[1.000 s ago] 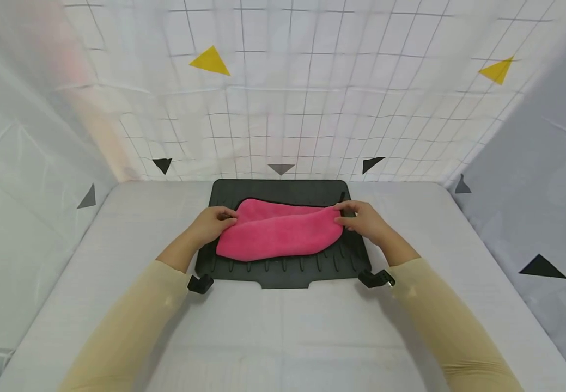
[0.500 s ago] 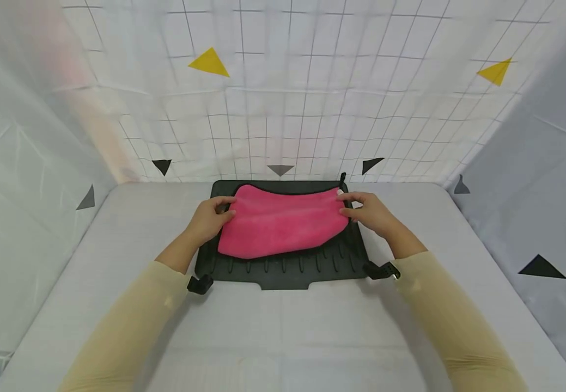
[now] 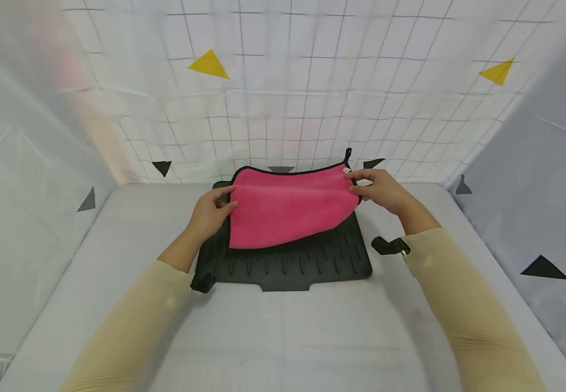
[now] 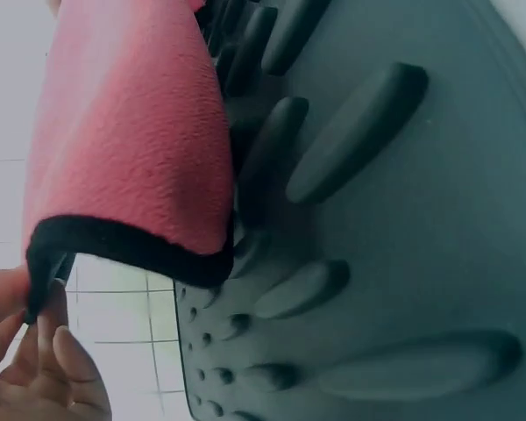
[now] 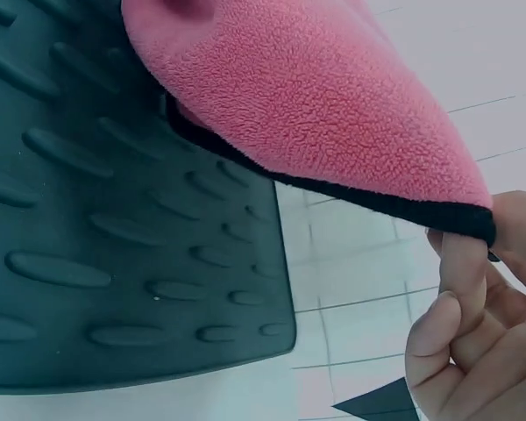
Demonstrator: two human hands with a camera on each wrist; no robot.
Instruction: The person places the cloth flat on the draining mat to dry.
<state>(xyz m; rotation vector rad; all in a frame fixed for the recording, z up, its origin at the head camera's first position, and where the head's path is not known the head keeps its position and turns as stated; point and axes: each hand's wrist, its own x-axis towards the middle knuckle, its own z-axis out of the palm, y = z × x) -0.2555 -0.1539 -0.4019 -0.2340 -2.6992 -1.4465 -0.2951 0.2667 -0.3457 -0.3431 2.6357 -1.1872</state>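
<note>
A pink plush cloth with black edging is stretched between both hands over a dark ridged mat. My left hand pinches the cloth's left edge between thumb and fingers. At the opposite side my right hand pinches the right edge, close to a small white tag and a black loop. In the left wrist view the cloth hangs in a fold above the ridges. The right wrist view shows the lifted cloth with its lower edge drooping at the mat's side.
The mat lies on a white-covered table, its front tab toward me. White sheeting with a grid rises behind, and grey-white sheets stand at both sides. Each wrist carries a small black camera.
Both hands have raised the cloth and moved it away from me, the right one also outward. The cloth is spread wider, its far edge now rising past the mat's back edge in view.
</note>
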